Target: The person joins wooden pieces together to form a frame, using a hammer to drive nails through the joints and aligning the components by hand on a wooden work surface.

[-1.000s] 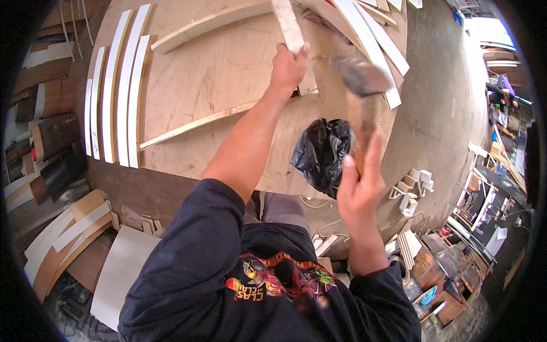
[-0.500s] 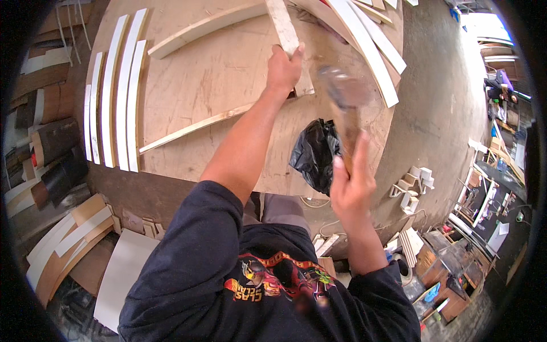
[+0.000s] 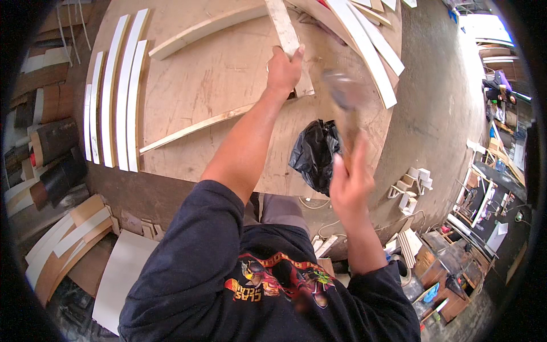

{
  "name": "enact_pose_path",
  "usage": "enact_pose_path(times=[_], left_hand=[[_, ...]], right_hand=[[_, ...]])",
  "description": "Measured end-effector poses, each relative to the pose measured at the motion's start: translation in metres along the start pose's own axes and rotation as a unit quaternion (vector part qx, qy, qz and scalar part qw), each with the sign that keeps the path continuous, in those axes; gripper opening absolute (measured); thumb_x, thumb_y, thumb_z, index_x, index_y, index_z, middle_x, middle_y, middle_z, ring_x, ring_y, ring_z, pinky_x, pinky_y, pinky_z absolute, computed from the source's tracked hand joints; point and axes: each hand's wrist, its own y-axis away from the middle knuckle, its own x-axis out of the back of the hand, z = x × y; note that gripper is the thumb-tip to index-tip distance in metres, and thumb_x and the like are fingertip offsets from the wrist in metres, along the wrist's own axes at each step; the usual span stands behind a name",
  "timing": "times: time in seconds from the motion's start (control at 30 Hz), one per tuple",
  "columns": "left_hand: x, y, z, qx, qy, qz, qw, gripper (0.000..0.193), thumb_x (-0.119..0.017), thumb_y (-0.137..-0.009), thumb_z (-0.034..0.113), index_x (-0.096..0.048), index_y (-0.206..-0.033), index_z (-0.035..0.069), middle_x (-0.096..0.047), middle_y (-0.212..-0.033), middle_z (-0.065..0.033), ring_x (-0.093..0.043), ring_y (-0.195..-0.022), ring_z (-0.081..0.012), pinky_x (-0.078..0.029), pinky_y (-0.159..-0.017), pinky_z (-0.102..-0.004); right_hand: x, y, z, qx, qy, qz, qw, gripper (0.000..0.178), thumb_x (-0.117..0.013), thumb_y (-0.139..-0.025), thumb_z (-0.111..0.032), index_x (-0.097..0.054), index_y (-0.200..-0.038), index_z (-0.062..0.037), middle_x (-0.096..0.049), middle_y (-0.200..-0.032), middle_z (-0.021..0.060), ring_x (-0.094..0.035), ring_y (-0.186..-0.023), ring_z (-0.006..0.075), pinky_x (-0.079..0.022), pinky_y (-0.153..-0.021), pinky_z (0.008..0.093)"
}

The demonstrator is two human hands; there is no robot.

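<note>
Shifted slightly leftward since a second ago, the hammer (image 3: pixel 347 105) is showing a blurred head above the counter (image 3: pixel 199 80), the right hand (image 3: pixel 352 185) gripping its handle with thumb and forefinger pointing up. Just left, a black plastic bag (image 3: pixel 313 157) is lying near the counter's edge. Farther off, the left hand (image 3: pixel 284 69) is clasping a pale wooden strip (image 3: pixel 282 25); beyond, white boards (image 3: pixel 364 54) are lying rightward.
</note>
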Motion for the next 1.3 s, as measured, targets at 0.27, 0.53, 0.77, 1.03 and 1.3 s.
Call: enact_pose_path(times=[0.27,0.53,0.77,1.03,1.3], left_hand=[[0.005,0.004,0.006,0.012,0.028,-0.011,0.999,0.063,-0.067,-0.099,0.051,-0.055,-0.109,-0.01,-0.071,-0.094,-0.032,-0.071,-0.09,-0.0474,-0.055,-0.08,-0.0509],[0.007,0.003,0.008,0.018,0.011,-0.023,1.0,0.06,-0.067,-0.1,0.047,-0.053,-0.109,-0.011,-0.071,-0.092,-0.0337,-0.071,-0.089,-0.0514,-0.055,-0.079,-0.0531],[0.006,0.009,0.007,0.016,0.039,-0.033,0.999,0.059,-0.068,-0.1,0.045,-0.052,-0.108,-0.011,-0.07,-0.09,-0.033,-0.071,-0.086,-0.0494,-0.055,-0.076,-0.0519],[0.004,0.008,0.007,0.003,0.018,-0.03,0.999,0.057,-0.067,-0.101,0.044,-0.052,-0.107,-0.011,-0.069,-0.088,-0.0337,-0.071,-0.085,-0.0496,-0.054,-0.075,-0.0524],[0.004,0.008,-0.004,-0.027,0.013,-0.02,0.999,0.058,-0.067,-0.101,0.044,-0.051,-0.107,-0.011,-0.069,-0.09,-0.0364,-0.07,-0.087,-0.0523,-0.055,-0.075,-0.0535]], right_hand=[[-0.005,0.003,0.012,-0.175,0.025,-0.12,0.977,0.061,-0.058,-0.106,-0.015,-0.036,-0.163,-0.0096,-0.065,-0.133,0.0296,-0.073,-0.101,0.0412,-0.057,-0.079,0.0463],[-0.006,0.023,0.004,0.017,0.063,-0.039,0.997,0.057,-0.072,-0.097,-0.017,-0.057,-0.151,-0.021,-0.063,-0.087,0.011,-0.064,-0.068,0.0307,-0.054,-0.061,0.0424],[-0.026,0.04,0.025,-0.066,0.064,-0.103,0.99,0.052,-0.072,-0.095,-0.017,-0.063,-0.147,-0.0218,-0.061,-0.085,0.0113,-0.063,-0.071,0.0288,-0.052,-0.065,0.0407],[-0.033,0.041,0.036,-0.028,0.056,-0.089,0.994,0.053,-0.071,-0.096,-0.019,-0.063,-0.147,-0.0296,-0.059,-0.084,0.0098,-0.063,-0.068,0.0299,-0.052,-0.061,0.0416],[-0.03,0.033,0.047,-0.088,0.055,-0.1,0.99,0.051,-0.072,-0.095,-0.021,-0.064,-0.145,-0.031,-0.059,-0.084,0.01,-0.064,-0.069,0.0315,-0.053,-0.06,0.043]])
